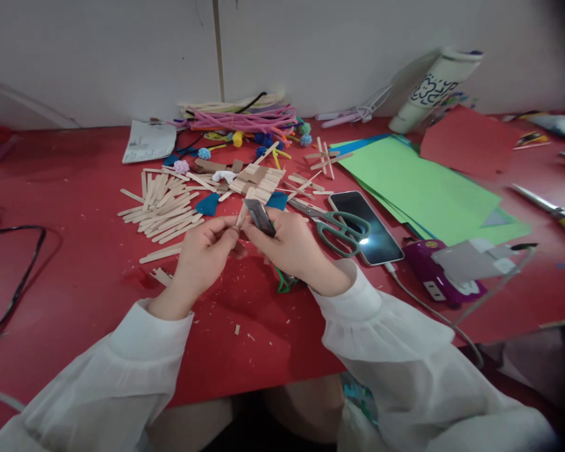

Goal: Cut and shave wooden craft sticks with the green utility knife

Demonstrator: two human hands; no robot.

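Over the front middle of the red table, my left hand (204,254) pinches a wooden craft stick (242,215) that points up and away. My right hand (287,245) is closed round a utility knife, its wide grey blade (259,217) beside the stick. Part of a green piece (285,281) shows below my right palm; most of the knife's handle is hidden. Just beyond both hands lies a flat panel of joined craft sticks (258,182). To the left is a loose heap of craft sticks (162,204). Green-handled scissors (341,232) lie right of my right hand.
A phone (371,229) with a cable lies partly under the scissors, near a purple power adapter (433,270). Green paper sheets (424,182) and a leaning tumbler (435,88) are at right. Pipe cleaners (240,119) lie by the wall. Wood shavings (237,329) dot the front.
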